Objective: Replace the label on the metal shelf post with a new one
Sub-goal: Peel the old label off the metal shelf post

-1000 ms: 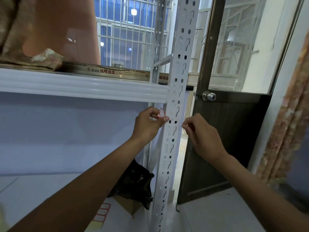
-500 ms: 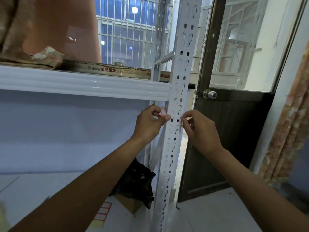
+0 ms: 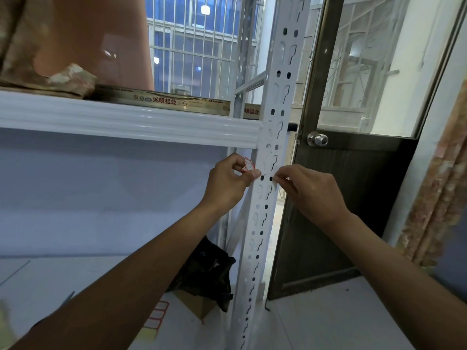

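A white perforated metal shelf post (image 3: pixel 274 117) runs upright through the middle of the view. My left hand (image 3: pixel 227 183) is at its left edge, fingers pinched on a small white label with red edging (image 3: pixel 248 164) that sticks up beside the post. My right hand (image 3: pixel 310 190) is at the post's right edge, thumb and forefinger pressed together against the metal at the same height. Whether the right fingers hold anything is hidden by them.
A white shelf beam (image 3: pixel 126 120) joins the post on the left, with a printed box (image 3: pixel 164 99) on top. A dark door (image 3: pixel 336 210) with a round knob (image 3: pixel 318 139) stands just right. A sheet of red-edged labels (image 3: pixel 158 317) and a black bag (image 3: pixel 204 271) lie below.
My right hand has moved left and up until its fingertips touch the post's right edge. My left hand has stayed at the left edge with the label.
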